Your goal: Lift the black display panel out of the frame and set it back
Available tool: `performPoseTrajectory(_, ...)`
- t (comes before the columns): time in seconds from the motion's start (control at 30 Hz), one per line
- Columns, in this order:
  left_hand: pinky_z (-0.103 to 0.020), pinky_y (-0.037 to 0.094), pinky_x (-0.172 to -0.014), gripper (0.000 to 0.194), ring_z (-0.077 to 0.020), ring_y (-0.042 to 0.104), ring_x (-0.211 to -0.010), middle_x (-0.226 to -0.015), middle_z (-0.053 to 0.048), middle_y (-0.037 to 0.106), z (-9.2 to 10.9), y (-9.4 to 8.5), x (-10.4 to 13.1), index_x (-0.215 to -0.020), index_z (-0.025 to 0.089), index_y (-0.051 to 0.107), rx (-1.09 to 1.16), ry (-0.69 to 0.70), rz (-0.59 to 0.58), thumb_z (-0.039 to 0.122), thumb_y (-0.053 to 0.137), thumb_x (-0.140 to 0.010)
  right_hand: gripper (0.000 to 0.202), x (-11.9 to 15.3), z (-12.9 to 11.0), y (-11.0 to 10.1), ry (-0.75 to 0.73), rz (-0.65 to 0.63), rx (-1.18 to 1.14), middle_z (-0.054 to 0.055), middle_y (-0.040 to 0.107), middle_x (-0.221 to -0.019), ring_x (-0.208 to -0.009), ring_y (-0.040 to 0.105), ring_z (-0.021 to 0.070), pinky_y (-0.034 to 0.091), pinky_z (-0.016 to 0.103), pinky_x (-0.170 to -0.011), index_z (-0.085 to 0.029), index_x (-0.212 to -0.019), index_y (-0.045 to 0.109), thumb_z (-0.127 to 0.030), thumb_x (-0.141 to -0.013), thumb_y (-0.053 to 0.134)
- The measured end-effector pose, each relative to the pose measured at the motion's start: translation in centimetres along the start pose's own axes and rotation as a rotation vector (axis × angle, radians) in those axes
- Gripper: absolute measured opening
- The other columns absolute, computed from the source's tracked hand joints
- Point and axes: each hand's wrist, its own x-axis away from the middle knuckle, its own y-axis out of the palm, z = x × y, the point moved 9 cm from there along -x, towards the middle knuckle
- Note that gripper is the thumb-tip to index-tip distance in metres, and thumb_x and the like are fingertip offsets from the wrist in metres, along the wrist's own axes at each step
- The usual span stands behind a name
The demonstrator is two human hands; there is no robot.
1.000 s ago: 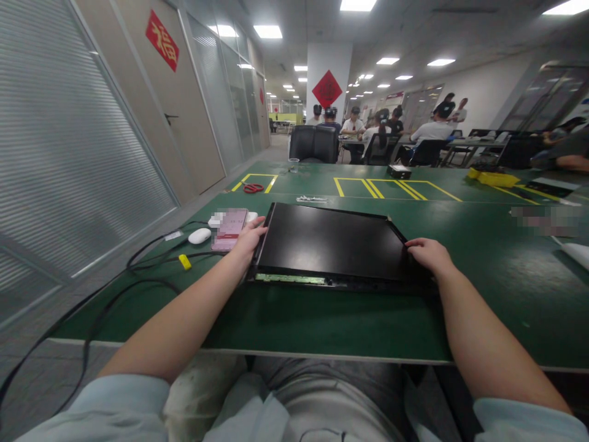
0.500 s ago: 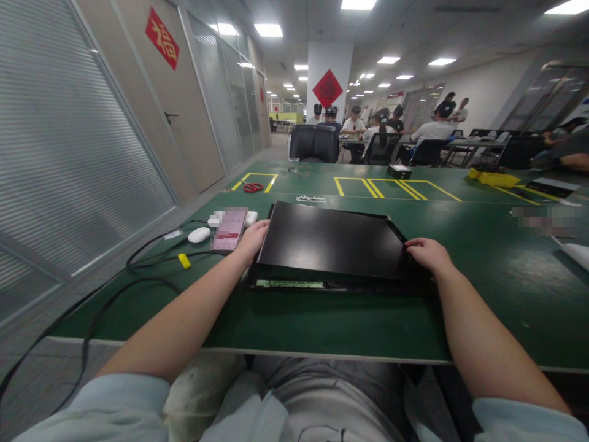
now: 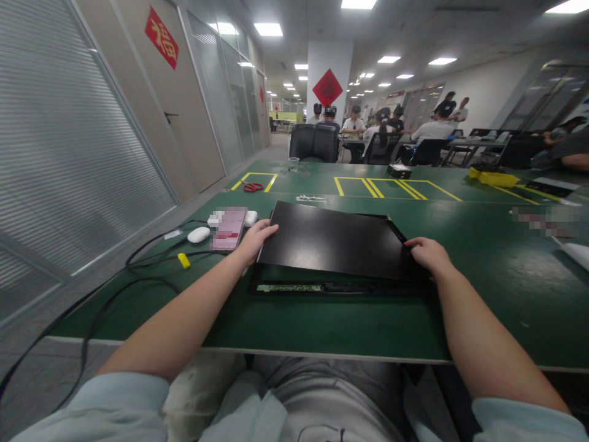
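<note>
A flat black display panel (image 3: 331, 239) lies skewed over a shallow black frame (image 3: 377, 288), its left side tilted up and its near edge clear of the frame's front strip. A narrow green circuit board (image 3: 289, 288) shows in that strip. My left hand (image 3: 256, 240) is closed on the panel's left edge, thumb on top and the other fingers hidden below. At the right edge, where frame and panel meet, my right hand (image 3: 430, 255) is closed with its fingertips on the frame's rim; whether it also grips the panel is hidden.
Left of the panel are a phone (image 3: 230, 228), a white mouse-like object (image 3: 199, 234), a yellow tag (image 3: 184, 261) and black cables (image 3: 151, 281). Beyond lie red scissors (image 3: 253, 187), small white pieces (image 3: 311, 198) and a clear cup (image 3: 293, 163). People sit at tables farther back.
My left thumb has come over onto the panel's top face. The panel's near edge has shifted slightly away, baring more of the frame's front strip and circuit board. My right hand is nearly still.
</note>
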Motion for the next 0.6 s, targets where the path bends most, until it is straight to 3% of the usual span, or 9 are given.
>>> performPoseTrajectory(0.23,-0.035,0.057,-0.079,0.050,-0.0222,0.072,-0.083,-0.094,-0.004,0.077,1.2,0.4,0.8,-0.096,0.018,0.072,-0.044,0.030,-0.071,0.032,0.094,-0.054,0.034,-0.3,-0.1,0.3,-0.020,-0.006,0.002,0.009,0.079,-0.106,-0.096,0.073,0.0279,0.056,0.035,-0.080,-0.024,-0.107,0.083,-0.021,-0.079,0.064)
performPoseTrajectory(0.5,-0.039,0.057,-0.087,0.050,-0.0283,0.073,-0.099,-0.102,-0.006,0.078,2.3,1.6,1.6,-0.102,0.018,0.069,0.007,0.096,-0.126,0.033,0.090,-0.058,0.052,-0.7,0.5,0.1,-0.018,0.042,-0.133,0.006,0.077,-0.093,-0.089,0.072,0.0270,0.057,0.038,-0.084,-0.024,-0.131,0.074,-0.031,-0.080,0.068)
performPoseTrajectory(0.6,-0.040,0.056,-0.091,0.052,-0.0297,0.072,-0.106,-0.110,-0.008,0.077,2.8,1.7,1.8,-0.106,0.018,0.067,0.020,0.130,-0.123,0.032,0.087,-0.060,0.041,-0.8,0.7,-0.3,0.014,0.090,-0.192,0.008,0.077,-0.094,-0.093,0.073,0.0284,0.057,0.040,-0.088,-0.024,-0.120,0.078,-0.033,-0.080,0.070)
